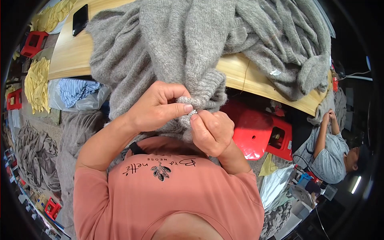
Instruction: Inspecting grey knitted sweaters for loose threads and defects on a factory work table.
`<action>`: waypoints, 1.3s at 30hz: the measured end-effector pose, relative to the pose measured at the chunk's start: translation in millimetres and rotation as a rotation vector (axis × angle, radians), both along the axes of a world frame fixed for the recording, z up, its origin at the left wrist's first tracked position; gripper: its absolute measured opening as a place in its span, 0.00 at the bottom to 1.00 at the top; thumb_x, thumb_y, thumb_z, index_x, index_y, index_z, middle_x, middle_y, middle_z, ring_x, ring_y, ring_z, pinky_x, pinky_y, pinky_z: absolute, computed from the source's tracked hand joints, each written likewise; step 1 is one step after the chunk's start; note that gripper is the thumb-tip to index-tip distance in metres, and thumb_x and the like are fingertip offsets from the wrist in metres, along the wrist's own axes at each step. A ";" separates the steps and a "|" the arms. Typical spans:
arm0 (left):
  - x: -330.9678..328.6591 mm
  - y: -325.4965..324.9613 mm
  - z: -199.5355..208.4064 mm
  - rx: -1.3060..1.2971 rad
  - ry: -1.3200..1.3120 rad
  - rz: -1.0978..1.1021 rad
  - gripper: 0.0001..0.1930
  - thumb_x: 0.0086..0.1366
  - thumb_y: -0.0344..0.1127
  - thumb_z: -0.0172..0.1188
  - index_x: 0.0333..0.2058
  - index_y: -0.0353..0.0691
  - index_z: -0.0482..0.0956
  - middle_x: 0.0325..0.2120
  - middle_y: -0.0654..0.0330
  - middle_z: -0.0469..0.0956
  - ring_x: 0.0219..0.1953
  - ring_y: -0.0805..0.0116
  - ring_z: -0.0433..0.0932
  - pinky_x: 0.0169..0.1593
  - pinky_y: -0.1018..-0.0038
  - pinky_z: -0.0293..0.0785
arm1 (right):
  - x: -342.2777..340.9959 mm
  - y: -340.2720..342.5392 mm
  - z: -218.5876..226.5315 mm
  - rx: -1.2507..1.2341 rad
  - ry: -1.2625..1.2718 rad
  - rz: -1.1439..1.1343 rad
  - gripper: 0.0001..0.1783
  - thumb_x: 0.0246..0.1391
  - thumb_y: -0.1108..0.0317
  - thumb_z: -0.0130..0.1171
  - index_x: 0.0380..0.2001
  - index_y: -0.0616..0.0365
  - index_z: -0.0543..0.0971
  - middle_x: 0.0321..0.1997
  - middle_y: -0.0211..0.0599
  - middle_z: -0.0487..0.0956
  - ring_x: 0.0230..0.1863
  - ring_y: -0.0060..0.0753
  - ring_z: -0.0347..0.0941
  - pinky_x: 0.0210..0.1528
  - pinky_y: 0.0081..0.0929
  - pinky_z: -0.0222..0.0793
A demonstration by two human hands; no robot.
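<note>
A grey knitted sweater (168, 44) hangs over the table edge toward me, its ribbed edge (208, 86) bunched up in front of my chest. My left hand (158, 106) pinches that ribbing between thumb and fingers. Right beside it, my right hand (214, 130) is closed in a pinch on a small bit of the same knit, with the fingertips of both hands almost touching. Whether a needle or thread is also between the right fingers is too small to tell.
More grey knitwear (280, 36) covers the wooden table (72, 52), where a black phone (80, 20) lies at the far left. Red stools (252, 134) stand at right, near another person (328, 156). Yellow garments (38, 86) and grey piles (38, 156) lie at left.
</note>
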State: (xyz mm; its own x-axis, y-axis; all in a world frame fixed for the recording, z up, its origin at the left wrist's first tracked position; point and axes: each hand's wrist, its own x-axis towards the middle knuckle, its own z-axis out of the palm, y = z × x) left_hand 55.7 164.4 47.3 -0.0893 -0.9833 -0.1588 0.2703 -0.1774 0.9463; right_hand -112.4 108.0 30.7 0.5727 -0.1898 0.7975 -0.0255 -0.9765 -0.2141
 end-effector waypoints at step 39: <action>-13.0 6.2 -13.7 -0.969 -1.005 0.535 0.17 0.36 0.15 0.53 0.31 0.30 0.72 0.21 0.53 0.73 0.19 0.61 0.72 0.22 0.73 0.70 | 12.8 -14.5 4.6 0.863 0.126 0.121 0.12 0.33 0.82 0.51 0.28 0.66 0.72 0.23 0.42 0.72 0.21 0.34 0.69 0.23 0.22 0.63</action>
